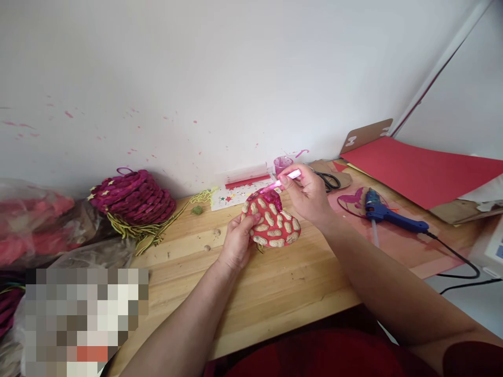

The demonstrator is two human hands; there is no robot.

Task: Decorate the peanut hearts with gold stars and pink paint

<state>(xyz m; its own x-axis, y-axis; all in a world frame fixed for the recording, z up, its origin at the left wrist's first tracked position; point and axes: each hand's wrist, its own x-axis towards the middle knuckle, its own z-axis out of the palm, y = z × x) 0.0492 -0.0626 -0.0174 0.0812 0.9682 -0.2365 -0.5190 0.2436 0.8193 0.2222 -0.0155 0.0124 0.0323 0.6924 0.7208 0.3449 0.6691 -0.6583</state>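
Observation:
My left hand point(238, 236) grips the left edge of a red rounded piece point(275, 224) covered with peanuts in their shells, its thumb on the front. The piece is held up above the wooden table point(188, 283). Magenta paint coats its upper part, while the lower peanuts are still pale. In my right hand point(308, 195) is a white brush point(290, 178), pinched between thumb and fingers. Its pink-stained end touches the painted top of the piece. Just behind my right hand stands a small pink-stained cup point(283, 164).
Left lie a magenta bundle point(135, 201) with yellow-green strings and plastic bags point(35, 220). Behind are a star-dotted sheet point(239, 193) and a green ball point(196, 210). Right are black-handled scissors point(332, 181), a blue glue gun point(396, 215) with its cord, and red card point(424, 170).

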